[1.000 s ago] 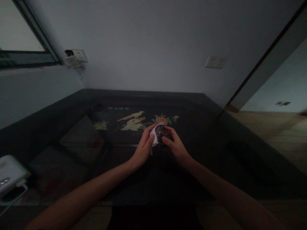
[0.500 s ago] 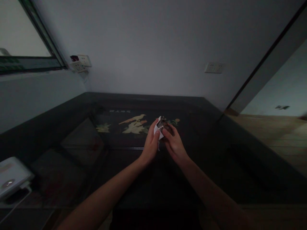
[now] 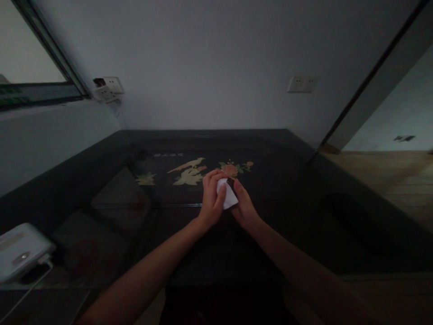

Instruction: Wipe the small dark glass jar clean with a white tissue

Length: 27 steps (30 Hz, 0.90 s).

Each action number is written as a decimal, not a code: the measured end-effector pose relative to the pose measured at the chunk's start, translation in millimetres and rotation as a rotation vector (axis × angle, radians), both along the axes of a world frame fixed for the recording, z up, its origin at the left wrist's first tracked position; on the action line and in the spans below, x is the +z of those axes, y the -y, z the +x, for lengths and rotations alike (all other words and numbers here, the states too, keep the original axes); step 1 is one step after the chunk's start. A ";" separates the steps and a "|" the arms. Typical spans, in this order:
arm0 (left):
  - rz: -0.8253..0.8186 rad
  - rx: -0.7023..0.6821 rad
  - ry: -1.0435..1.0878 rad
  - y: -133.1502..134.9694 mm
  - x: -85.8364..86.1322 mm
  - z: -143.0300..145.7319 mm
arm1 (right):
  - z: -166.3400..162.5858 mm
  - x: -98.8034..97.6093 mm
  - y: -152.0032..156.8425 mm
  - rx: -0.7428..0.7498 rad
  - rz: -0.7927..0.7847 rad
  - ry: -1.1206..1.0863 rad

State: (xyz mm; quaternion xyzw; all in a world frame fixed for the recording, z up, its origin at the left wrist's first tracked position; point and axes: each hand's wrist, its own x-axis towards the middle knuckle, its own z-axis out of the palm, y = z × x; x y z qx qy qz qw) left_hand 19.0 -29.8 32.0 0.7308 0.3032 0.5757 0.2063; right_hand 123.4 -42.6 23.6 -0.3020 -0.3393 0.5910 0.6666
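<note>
Over the dark tabletop, both hands meet at the middle of the head view. My left hand (image 3: 211, 198) is closed around a white tissue (image 3: 230, 196), its thumb lying over it and its fingers reaching across the top. The tissue presses against a small dark, shiny, rounded object (image 3: 231, 182), mostly covered by the hands and the tissue. My right hand (image 3: 246, 205) grips that object from the right side, thumb up. Its other fingers are largely hidden. Whether the object is a glass cup cannot be made out.
The dark glossy table (image 3: 291, 180) bears a bird picture (image 3: 189, 171) and a flower picture (image 3: 230, 169). A white device (image 3: 25, 253) with a cable sits at the lower left. Wall sockets (image 3: 302, 84) are behind; a window (image 3: 34, 54) is at the left.
My left hand has brought the tissue over the top of the shiny object, which showed more before. My right thumb has shifted off its face to the side. The view has tilted slightly.
</note>
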 end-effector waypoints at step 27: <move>-0.162 -0.122 0.117 -7.7 2.4 -2.2 | -6.6 -10.2 0.5 -0.075 -0.040 0.080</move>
